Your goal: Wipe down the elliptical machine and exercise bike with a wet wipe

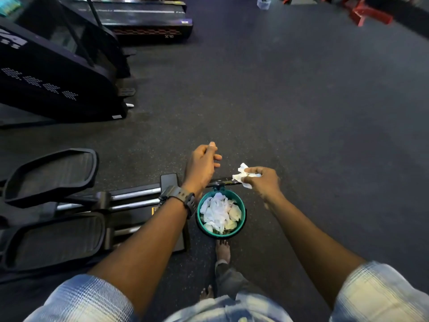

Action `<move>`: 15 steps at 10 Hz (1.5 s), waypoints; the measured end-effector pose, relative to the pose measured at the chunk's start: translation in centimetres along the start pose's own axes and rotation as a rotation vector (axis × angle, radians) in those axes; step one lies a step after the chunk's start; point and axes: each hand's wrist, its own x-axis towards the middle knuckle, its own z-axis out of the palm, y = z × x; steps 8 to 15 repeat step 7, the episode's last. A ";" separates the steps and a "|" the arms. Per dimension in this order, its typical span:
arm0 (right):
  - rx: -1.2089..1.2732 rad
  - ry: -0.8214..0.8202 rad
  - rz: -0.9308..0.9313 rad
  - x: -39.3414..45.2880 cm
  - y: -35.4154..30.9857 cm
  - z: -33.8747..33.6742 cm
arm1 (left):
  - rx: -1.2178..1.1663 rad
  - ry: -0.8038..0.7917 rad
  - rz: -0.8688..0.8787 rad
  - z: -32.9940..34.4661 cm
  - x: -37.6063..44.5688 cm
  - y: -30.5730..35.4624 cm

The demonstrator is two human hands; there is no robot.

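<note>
Head view, left to right: elliptical (53, 205) at left; left hand (201, 166) loosely curled, holding nothing; bin (242, 213) of used wipes below; right hand (261, 180) pinching crumpled wipe (242, 174) above bin. Light, limp, damp; best bunched between fingertips.

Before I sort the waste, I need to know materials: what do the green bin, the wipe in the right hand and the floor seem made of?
The green bin looks like moulded plastic: smooth teal rim with a slight sheen. The wipe, pinched by the right hand, looks like thin white tissue or nonwoven cloth, crumpled and limp; which one is unclear. The floor looks like matte dark rubber with pale speckles.
</note>
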 end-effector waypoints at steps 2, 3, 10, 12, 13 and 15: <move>-0.095 -0.030 -0.019 0.1 2.6 0.3 | 0.012 -0.001 -0.038 0.8 0.3 -1.1; -0.154 -0.104 0.032 1.6 5.1 1.4 | 0.009 0.008 -0.064 1.0 1.1 -2.3; -0.287 -0.193 0.284 12.3 16.1 10.6 | 0.022 0.089 -0.122 -0.7 7.8 -7.4; -0.287 -0.193 0.284 12.3 16.1 10.6 | 0.022 0.089 -0.122 -0.7 7.8 -7.4; -0.287 -0.193 0.284 12.3 16.1 10.6 | 0.022 0.089 -0.122 -0.7 7.8 -7.4; -0.287 -0.193 0.284 12.3 16.1 10.6 | 0.022 0.089 -0.122 -0.7 7.8 -7.4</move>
